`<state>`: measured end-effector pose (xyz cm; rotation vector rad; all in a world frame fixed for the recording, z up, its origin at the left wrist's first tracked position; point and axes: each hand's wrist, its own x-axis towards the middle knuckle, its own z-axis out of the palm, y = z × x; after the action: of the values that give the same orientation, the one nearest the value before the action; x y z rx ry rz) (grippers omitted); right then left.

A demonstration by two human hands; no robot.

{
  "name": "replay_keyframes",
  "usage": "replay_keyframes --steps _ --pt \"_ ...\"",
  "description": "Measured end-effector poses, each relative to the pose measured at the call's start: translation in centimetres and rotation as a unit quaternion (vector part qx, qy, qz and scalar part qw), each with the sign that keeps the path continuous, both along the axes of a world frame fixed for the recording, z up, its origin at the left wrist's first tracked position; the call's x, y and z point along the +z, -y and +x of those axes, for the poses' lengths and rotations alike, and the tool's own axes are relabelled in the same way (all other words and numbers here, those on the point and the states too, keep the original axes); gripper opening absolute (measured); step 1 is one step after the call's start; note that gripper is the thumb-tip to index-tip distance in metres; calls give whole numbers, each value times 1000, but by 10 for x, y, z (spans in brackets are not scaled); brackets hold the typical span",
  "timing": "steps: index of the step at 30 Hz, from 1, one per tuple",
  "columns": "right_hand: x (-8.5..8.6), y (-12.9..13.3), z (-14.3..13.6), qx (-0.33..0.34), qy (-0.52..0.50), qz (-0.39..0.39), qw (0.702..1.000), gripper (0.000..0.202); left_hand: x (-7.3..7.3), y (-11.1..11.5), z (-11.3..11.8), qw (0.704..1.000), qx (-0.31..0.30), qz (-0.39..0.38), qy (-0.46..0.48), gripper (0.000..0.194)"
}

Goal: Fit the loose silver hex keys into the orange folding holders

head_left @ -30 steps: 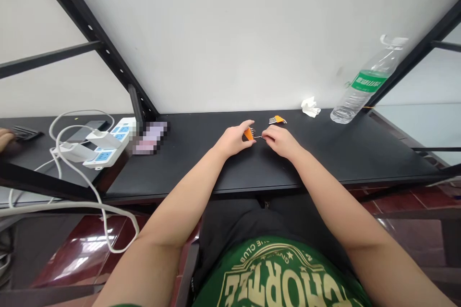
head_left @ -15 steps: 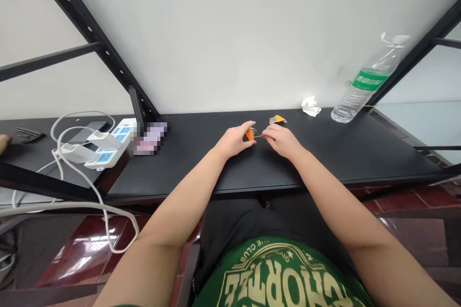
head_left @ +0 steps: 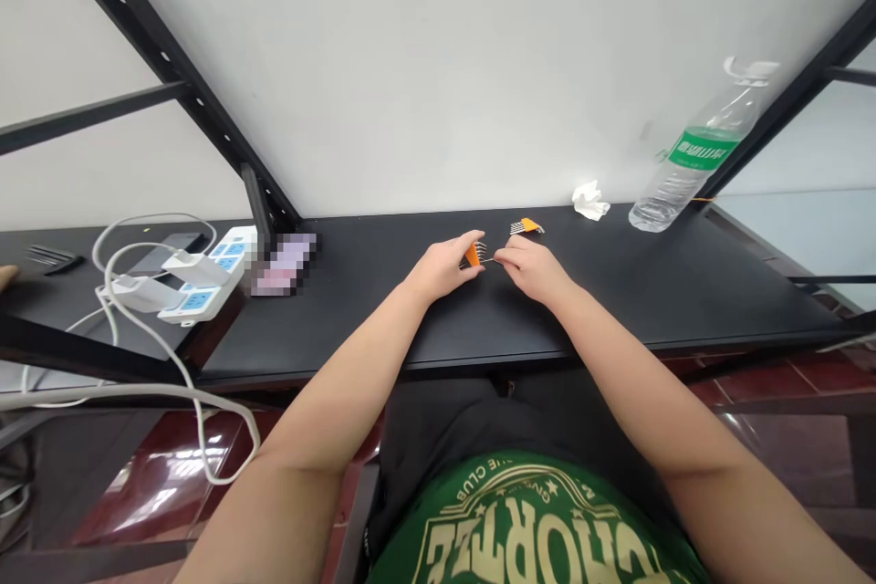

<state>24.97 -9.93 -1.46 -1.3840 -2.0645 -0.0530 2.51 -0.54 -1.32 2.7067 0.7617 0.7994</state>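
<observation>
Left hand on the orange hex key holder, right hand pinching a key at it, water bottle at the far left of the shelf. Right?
Not quite: the head view shows the water bottle at the far right. The left hand is on the orange hex key holder, and the right hand pinches a key at it.

Workshop: black metal-framed bench [head_left: 616,292], power strip [head_left: 198,278].

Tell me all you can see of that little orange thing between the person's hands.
The orange holder is a small plastic-looking clip with thin grey metal pins, probably hex keys, fanning out of its right side. It sits low over the black table, pinched in the left hand. The right hand grips one pin at its far end. Its details are too small to read. A second, similar orange set lies untouched just behind.
</observation>
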Motion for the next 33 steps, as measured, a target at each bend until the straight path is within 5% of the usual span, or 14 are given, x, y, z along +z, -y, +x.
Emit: replay_keyframes --steps 9,33 --pt "0 -1 0 50 -20 0 999 30 0 3 3 1000 -9 12 -7 64" --pt "9 2 5 32 -70 -11 997 32 3 5 4 1000 6 9 -12 59"
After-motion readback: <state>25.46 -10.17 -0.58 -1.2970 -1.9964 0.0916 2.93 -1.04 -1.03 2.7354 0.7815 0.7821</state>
